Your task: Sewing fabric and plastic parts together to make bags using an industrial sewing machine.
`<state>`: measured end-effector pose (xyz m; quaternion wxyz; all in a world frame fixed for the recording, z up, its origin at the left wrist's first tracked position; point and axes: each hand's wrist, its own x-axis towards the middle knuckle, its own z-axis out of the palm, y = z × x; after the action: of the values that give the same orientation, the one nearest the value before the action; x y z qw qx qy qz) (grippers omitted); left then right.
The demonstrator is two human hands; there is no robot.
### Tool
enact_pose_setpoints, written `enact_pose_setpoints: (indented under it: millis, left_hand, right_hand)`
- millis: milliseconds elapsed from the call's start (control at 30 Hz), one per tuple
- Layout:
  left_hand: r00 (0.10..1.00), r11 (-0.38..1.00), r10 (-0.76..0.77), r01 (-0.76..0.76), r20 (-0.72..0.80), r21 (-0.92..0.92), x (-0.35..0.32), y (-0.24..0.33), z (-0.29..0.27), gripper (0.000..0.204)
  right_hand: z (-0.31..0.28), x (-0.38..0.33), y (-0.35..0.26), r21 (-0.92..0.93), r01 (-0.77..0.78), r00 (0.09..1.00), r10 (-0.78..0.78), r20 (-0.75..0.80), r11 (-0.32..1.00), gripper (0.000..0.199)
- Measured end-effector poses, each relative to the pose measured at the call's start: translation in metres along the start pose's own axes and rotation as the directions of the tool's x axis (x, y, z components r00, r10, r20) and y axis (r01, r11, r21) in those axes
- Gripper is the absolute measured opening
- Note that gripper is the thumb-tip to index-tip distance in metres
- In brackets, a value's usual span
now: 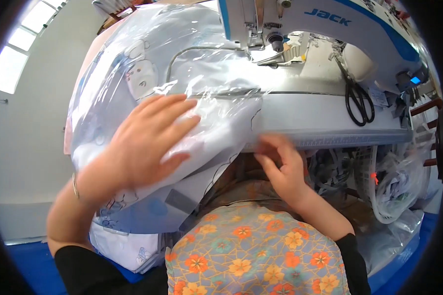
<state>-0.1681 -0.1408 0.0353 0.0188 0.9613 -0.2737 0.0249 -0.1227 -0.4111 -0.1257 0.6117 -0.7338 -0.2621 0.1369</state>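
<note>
My left hand point(150, 140) lies with fingers stretched and spread over a clear plastic sheet point(197, 73) and pale printed fabric point(221, 125) on the sewing table. Dark lines run along the fabric's edge, and its lower part hangs off the table towards my lap. At the table's front edge, just right of the fabric, is my right hand point(283, 167). Its fingers curl towards the thumb and are blurred, so whether they pinch anything cannot be made out. Beyond the hands stands a white and blue sewing machine point(325, 24), its needle area past the fabric's far right corner.
Black-handled scissors point(359, 101) lie right of the machine's needle area. A ruler strip point(339, 139) runs along the table's front edge. Below right stands a white plastic basket point(379, 196) with scraps and clear plastic. Folded white fabric point(125, 246) sits low at the left.
</note>
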Motion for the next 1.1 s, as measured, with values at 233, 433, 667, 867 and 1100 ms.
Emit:
enact_pose_setpoints:
  millis: [233, 433, 667, 867, 1100]
  left_hand:
    - [0.995, 0.982, -0.092, 0.084, -0.04, -0.171, -0.095, 0.109, 0.014, 0.044]
    - [0.979, 0.974, -0.132, 0.157, -0.154, 0.166, -0.063, 0.071, 0.042, 0.05]
    - [0.954, 0.891, -0.256, 0.295, -0.153, 0.345, -0.053, 0.001, 0.035, 0.05]
    - [0.974, 0.899, -0.226, 0.211, -0.005, 0.384, -0.027, -0.004, -0.002, 0.029]
    - [0.778, 0.999, -0.009, -0.022, 0.629, 0.042, 0.006, 0.074, 0.041, 0.021]
  right_hand:
    - [0.079, -0.01, -0.003, 0.567, -0.448, 0.862, 0.166, 0.48, 0.691, 0.044]
    - [0.125, -0.002, -0.001, 0.656, -0.519, 0.853, 0.379, 0.358, 0.548, 0.041]
    - [0.05, -0.017, -0.046, 0.914, -0.305, 0.95, 0.027, 0.31, 0.269, 0.036]
    - [-0.066, 0.055, -0.081, 0.413, -0.417, 0.874, 0.232, 0.427, 0.81, 0.03]
    - [-0.105, 0.101, -0.052, -0.742, -0.149, 0.476, 0.706, 0.525, 0.653, 0.035]
